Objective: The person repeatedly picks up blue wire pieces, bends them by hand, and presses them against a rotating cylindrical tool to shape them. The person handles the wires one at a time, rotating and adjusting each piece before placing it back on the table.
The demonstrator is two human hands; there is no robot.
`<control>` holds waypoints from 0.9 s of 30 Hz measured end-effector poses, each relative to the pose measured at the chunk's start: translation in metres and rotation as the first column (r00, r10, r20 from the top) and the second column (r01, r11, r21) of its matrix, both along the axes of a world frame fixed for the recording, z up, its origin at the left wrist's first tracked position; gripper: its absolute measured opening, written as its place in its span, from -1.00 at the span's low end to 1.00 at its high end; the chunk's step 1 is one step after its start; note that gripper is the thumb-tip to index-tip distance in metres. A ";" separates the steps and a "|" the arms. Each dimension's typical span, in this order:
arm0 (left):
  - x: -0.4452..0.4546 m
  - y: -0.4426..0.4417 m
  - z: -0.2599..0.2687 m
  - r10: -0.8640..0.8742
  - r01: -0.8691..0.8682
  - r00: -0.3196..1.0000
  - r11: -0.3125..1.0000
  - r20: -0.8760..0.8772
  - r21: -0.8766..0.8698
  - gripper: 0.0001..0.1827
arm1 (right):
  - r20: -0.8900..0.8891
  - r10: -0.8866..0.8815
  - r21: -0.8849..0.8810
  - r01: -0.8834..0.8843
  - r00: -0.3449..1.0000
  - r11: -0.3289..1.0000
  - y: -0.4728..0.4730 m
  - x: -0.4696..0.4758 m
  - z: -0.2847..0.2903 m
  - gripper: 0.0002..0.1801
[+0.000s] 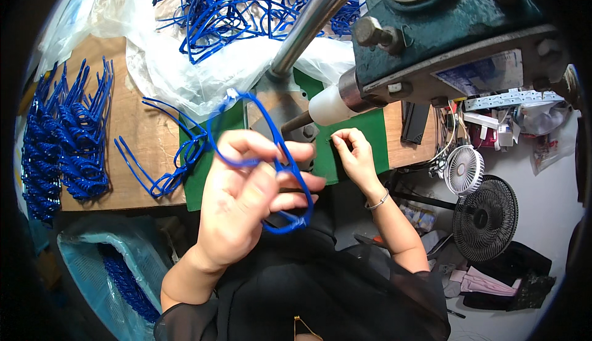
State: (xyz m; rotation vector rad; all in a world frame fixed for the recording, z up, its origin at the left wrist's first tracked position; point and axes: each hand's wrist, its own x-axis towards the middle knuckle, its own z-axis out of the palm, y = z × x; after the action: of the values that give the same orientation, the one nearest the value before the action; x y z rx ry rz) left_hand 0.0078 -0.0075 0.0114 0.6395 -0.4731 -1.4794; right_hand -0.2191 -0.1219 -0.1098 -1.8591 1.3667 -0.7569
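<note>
My left hand (240,197), slightly blurred, is raised above the table's front edge. It holds a blue plastic eyeglass frame (268,119), with fingers through and around the rims. My right hand (354,156) rests over a green mat (370,133), thumb and forefinger pinched together. A tiny dark speck shows at its fingertips; whether they grip anything is unclear. Between and beyond the hands, a steel rod (297,121) projects from a white plastic sleeve (323,105) on a green machine head (439,31). Left of my left hand lie several blue glasses (173,179) with temples extended.
Stacked blue glasses (83,156) stand at the table's left. Loose blue frames (240,8) lie on plastic sheeting (166,82) at the back. A slanted metal column (310,22) rises beyond the mat. Below left hangs a lined bag (78,267); at right are two fans (483,218).
</note>
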 end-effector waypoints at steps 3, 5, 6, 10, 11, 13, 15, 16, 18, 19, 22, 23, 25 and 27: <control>0.003 0.001 0.001 -0.095 0.101 0.992 0.992 -0.078 0.074 -0.65 | -0.268 0.114 -0.259 -0.186 0.957 0.948 0.002 0.003 0.008 -0.91; -0.001 0.003 0.004 -0.102 0.103 0.995 0.992 -0.009 0.072 -0.65 | -0.314 0.074 -0.314 -0.177 0.946 0.933 0.005 0.008 0.008 -0.90; -0.003 0.004 -0.001 -0.114 0.110 0.992 0.992 0.056 0.066 -0.68 | -0.329 0.061 -0.333 -0.176 0.942 0.926 0.005 0.010 0.006 -0.90; -0.010 0.007 0.000 -0.260 0.232 0.945 0.961 0.200 0.152 -0.68 | -0.342 0.054 -0.331 -0.174 0.938 0.927 0.002 0.007 0.002 -0.92; -0.013 0.008 0.003 -0.283 0.258 0.947 0.952 0.155 0.163 -0.61 | -0.345 0.065 -0.313 -0.180 0.936 0.933 0.001 0.005 0.005 -0.93; -0.012 0.009 0.002 -0.345 0.306 0.919 0.930 0.191 0.205 -0.57 | -0.053 0.039 0.083 -0.034 0.998 0.996 0.000 0.010 0.026 -0.89; -0.009 0.011 -0.002 -0.375 0.334 0.896 0.922 0.239 0.194 -0.59 | 0.095 0.177 0.017 -0.179 0.980 0.984 0.010 0.027 0.075 -0.91; -0.008 0.015 -0.003 -0.385 0.342 0.884 0.919 0.265 0.195 -0.60 | 0.096 0.318 -0.069 -0.313 0.943 0.947 0.018 0.037 0.099 -0.92; -0.010 0.019 -0.003 -0.378 0.343 0.896 0.923 0.234 0.177 -0.59 | 0.086 0.522 -0.215 -0.495 0.849 0.842 0.028 0.055 0.129 -0.89; -0.012 0.020 -0.002 -0.379 0.350 0.900 0.923 0.214 0.160 -0.58 | 0.075 0.592 -0.276 -0.554 0.802 0.786 0.031 0.062 0.137 -0.86; -0.010 0.021 0.002 -0.418 0.388 0.889 0.904 0.185 0.178 -0.57 | 0.029 0.628 -0.309 -0.591 0.778 0.746 0.029 0.065 0.137 -0.85; -0.009 0.022 0.001 -0.422 0.395 0.885 0.904 0.194 0.163 -0.57 | 0.028 0.641 -0.314 -0.602 0.767 0.734 0.028 0.065 0.137 -0.85; -0.006 0.023 0.001 -0.446 0.421 0.879 0.892 0.169 0.168 -0.58 | -0.008 0.668 -0.335 -0.631 0.745 0.699 0.026 0.064 0.136 -0.86; -0.004 0.023 0.002 -0.473 0.447 0.866 0.878 0.164 0.171 -0.58 | -0.030 0.684 -0.347 -0.649 0.729 0.676 0.025 0.064 0.137 -0.86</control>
State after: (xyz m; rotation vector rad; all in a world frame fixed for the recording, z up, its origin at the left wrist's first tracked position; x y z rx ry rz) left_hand 0.0041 0.0151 0.0136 0.8210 -0.7316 -1.9210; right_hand -0.1548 -0.0973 0.0273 -2.3331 0.4001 -0.6950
